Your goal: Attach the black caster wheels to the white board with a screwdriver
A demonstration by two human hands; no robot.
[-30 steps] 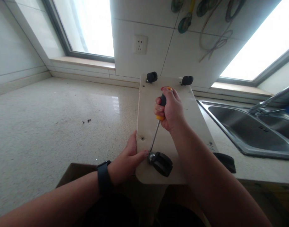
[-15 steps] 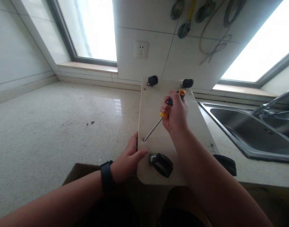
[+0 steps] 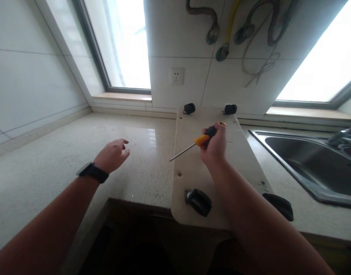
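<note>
My right hand (image 3: 215, 146) is wrapped round the yellow and black handle of a screwdriver (image 3: 205, 137). Its metal shaft points left and down, the tip apart from the screw hole (image 3: 179, 174) in a pale board (image 3: 201, 164). The board lies on the counter with black caster wheels facing up; the near-left caster (image 3: 200, 202) is below the hole. My left hand (image 3: 111, 154), with a dark watch on its wrist, is over the counter left of the board. Its thumb and index finger are apart, the other fingers curled; what lies beneath is hidden.
The speckled counter (image 3: 69, 152) has an open cutout (image 3: 135, 229) at its front edge. A steel sink (image 3: 304, 160) with a faucet (image 3: 343, 137) is on the right. On the back wall are a socket (image 3: 177, 76) and pipe fittings (image 3: 222, 52).
My left hand has let go of the board's edge and moved left over the counter, where small dark bits lay. My right hand has lifted the screwdriver's tip out of the hole.
</note>
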